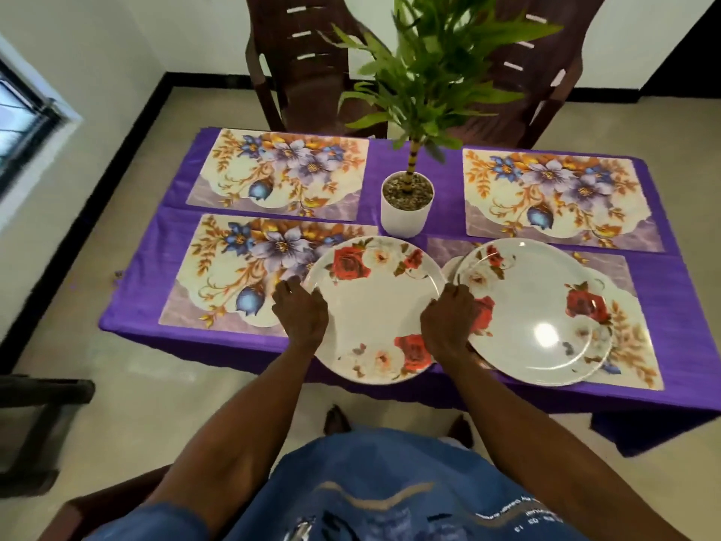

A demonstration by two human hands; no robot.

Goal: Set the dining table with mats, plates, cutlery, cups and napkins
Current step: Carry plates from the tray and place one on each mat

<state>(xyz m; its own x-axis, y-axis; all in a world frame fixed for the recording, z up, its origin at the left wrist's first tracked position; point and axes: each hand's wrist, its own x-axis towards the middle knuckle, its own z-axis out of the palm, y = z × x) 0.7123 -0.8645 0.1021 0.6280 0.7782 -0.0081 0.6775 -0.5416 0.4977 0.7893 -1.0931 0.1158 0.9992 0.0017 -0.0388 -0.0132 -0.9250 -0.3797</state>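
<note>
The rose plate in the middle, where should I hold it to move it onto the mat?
Hold the rose plate by its rim at opposite edges, left hand from the left, right hand from the right. It is wide, flat and shallow, so only the rim gives the fingers purchase.

potted plant (407,203) on purple tablecloth (663,290); 2 brown chairs (300,64) behind.

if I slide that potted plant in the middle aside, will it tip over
Possibly. The potted plant is tall and leafy above a narrow white pot, so it looks top-heavy. The purple tablecloth may drag or bunch under it; lifting from the pot seems safer.
</note>
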